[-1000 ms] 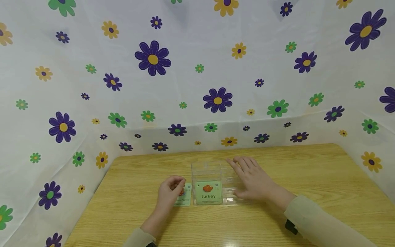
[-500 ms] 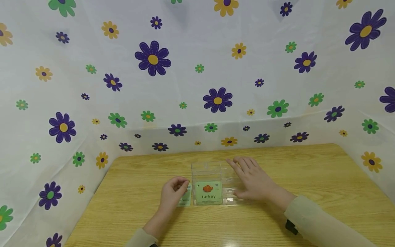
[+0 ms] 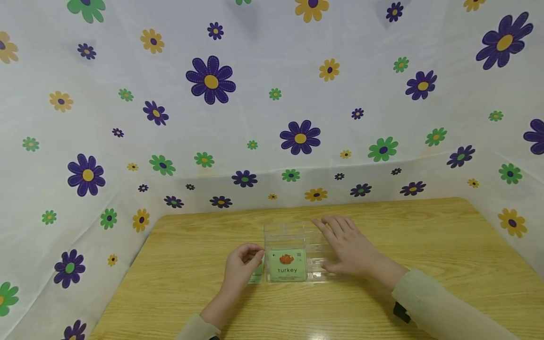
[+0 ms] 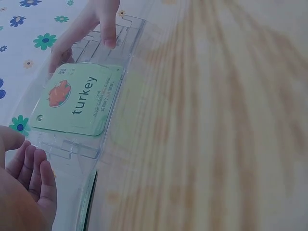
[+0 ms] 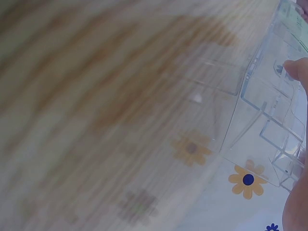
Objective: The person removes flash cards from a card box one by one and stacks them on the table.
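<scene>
1. Head view: what could go wrong here is starting at the left hand (image 3: 241, 264), whose bunched fingertips are crowding the left wall of the clear plastic holder (image 3: 284, 236); a sideways nudge could be shoving the holder along the table (image 3: 306, 311) or scuffing the half-hidden second card (image 3: 256, 276) against that wall. The right hand (image 3: 350, 248), fingers spread, is resting over the holder's right part; should it be lifting, the holder would probably be sliding more easily. The turkey card (image 3: 286, 265) is lying face up in the holder's left part, between the hands and just right of the left fingertips. The second card is sitting outside the holder, partly under the left hand.

2. Left wrist view: the left fingers are curling inward, with the thumb tip close to them (I cannot tell whether anything is pinched there). The turkey card is lying near those fingertips, apparently apart from them. A thin green edge (image 4: 89, 199) is showing beside the holder, perhaps the second card's.

3. Right wrist view: the right thumb (image 5: 299, 70) is lying against the holder, apparently without pinching it; the remaining fingers are falling outside this view.
</scene>
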Available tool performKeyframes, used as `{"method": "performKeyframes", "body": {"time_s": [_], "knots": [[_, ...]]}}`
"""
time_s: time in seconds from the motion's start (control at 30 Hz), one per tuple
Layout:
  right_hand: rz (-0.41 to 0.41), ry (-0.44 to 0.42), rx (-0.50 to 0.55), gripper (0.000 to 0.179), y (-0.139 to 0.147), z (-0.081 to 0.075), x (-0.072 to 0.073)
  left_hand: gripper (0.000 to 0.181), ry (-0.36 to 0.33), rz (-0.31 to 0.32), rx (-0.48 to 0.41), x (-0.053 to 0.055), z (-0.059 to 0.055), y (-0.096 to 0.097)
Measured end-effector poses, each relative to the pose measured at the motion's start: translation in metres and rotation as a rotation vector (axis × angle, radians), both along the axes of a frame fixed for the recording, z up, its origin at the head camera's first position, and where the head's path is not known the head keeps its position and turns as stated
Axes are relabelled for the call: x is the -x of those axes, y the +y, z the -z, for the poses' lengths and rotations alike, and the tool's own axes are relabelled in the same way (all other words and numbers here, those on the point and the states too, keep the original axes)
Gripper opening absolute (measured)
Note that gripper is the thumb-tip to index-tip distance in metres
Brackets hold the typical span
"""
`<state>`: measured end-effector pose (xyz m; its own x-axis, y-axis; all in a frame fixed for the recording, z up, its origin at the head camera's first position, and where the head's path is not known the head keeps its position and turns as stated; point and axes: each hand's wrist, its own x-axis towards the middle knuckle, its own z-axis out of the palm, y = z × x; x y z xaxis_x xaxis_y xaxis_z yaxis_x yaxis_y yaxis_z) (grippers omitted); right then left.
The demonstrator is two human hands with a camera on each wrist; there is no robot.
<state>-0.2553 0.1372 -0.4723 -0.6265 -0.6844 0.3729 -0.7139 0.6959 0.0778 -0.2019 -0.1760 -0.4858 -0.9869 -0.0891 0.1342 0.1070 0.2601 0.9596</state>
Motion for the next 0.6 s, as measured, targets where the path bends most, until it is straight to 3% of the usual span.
{"method": "performKeyframes", "body": {"time_s": [0.6], "knots": [[-0.014,0.0,0.016,0.112,0.0002,-0.0012,0.0002,0.009,-0.022,-0.008,0.021,-0.0012,-0.0018,0.0072]]}}
